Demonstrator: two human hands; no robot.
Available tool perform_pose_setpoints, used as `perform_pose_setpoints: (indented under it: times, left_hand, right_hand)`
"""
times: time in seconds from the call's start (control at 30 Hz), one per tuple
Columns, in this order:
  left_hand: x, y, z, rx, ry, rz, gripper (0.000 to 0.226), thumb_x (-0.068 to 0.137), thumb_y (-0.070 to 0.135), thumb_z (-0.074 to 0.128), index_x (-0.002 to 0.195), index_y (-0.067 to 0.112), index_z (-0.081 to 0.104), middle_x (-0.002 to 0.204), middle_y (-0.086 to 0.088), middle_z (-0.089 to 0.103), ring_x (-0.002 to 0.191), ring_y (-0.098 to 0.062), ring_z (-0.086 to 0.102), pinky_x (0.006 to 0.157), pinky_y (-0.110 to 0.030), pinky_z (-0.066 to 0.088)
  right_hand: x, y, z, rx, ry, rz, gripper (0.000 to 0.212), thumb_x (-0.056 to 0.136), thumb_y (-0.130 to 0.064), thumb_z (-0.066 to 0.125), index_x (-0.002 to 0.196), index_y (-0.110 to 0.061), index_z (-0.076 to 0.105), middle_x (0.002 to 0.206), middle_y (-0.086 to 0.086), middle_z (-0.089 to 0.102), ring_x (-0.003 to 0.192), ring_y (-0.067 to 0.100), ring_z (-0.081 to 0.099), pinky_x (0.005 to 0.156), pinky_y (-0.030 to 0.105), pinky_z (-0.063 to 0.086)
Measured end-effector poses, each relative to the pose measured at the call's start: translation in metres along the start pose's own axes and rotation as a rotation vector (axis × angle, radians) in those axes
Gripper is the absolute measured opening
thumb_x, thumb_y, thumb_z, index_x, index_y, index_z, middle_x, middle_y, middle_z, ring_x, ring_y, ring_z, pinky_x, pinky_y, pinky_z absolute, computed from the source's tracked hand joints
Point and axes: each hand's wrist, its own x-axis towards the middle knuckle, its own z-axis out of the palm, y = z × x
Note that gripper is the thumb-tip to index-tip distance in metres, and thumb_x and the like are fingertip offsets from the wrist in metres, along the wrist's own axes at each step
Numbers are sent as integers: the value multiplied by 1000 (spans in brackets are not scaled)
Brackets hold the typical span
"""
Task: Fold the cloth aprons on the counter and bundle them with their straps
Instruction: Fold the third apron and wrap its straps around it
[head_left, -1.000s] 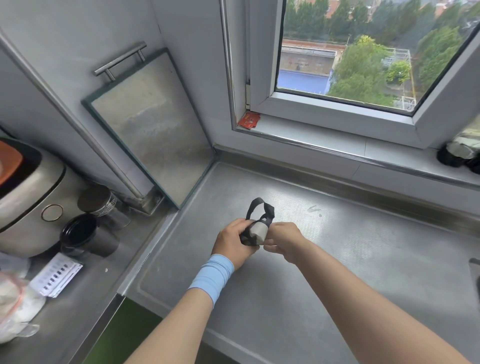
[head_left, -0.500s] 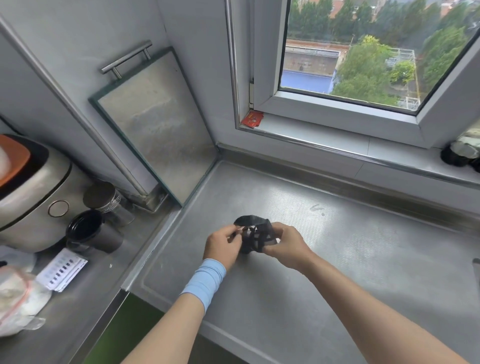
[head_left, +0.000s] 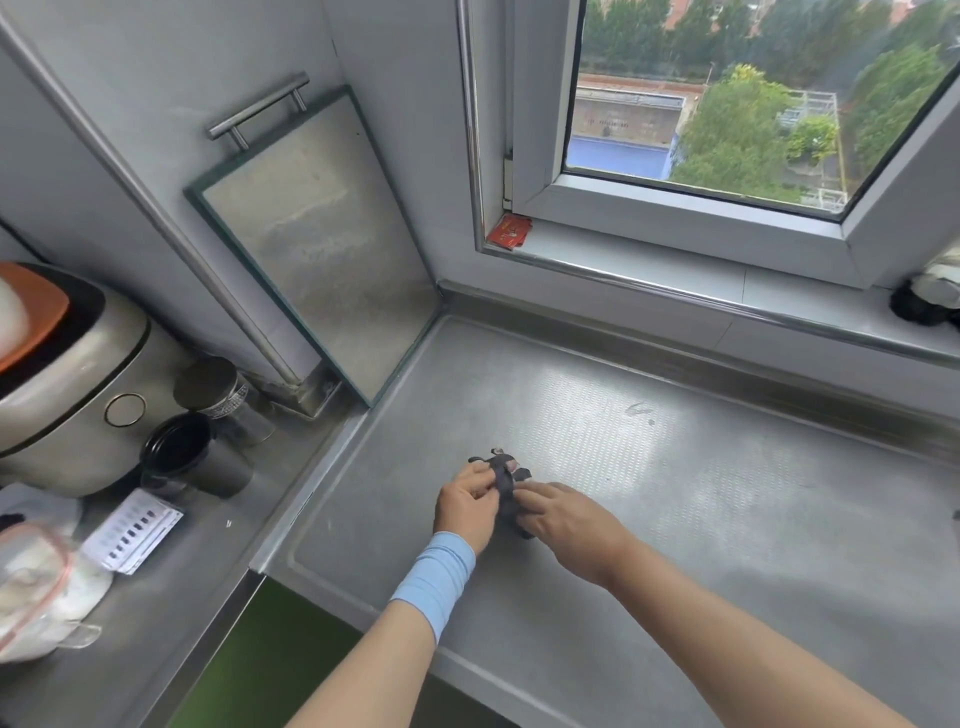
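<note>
A small dark bundle of cloth with a black strap (head_left: 505, 486) sits between my two hands, low over the steel counter (head_left: 675, 493). My left hand (head_left: 467, 501), with a light blue band on its wrist, grips the bundle from the left, fingers curled on the strap. From the right, my right hand (head_left: 563, 512) pinches the same bundle at its fingertips. Most of the bundle is hidden by my fingers; only a strap loop and dark folds show above them.
A rice cooker (head_left: 67, 384), a lidded jar (head_left: 218, 392) and a black cup (head_left: 182, 457) stand at the left, with a plastic bag (head_left: 36, 587) and a printed card (head_left: 132, 530) in front. A metal board (head_left: 317, 244) leans on the wall. A window sill (head_left: 675, 280) runs behind the counter.
The strap loop that stood up above my hands has come down onto the bundle. Both hands have lowered toward the counter and closed tighter around it.
</note>
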Motion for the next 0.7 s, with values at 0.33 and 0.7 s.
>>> perform_pose_setpoints:
  times: [0.33,0.7]
  left_hand:
    - [3,-7,-5,386,-183,50,28,81,13,70,103,29,76,113,17,67,92,-6,63,84,-6,42]
    - [13,20,-5,675,-292,33,14,79,10,59,80,22,66,81,2,57,81,-23,59,70,-22,45]
  right_hand:
    - [6,-17,-22,938,82,871,41,69,-7,51,90,-29,78,92,-13,74,87,4,64,79,19,49]
    - [30,-11,-33,1099,64,1167,22,68,-35,85,78,-16,79,74,-5,76,70,5,69,62,17,50]
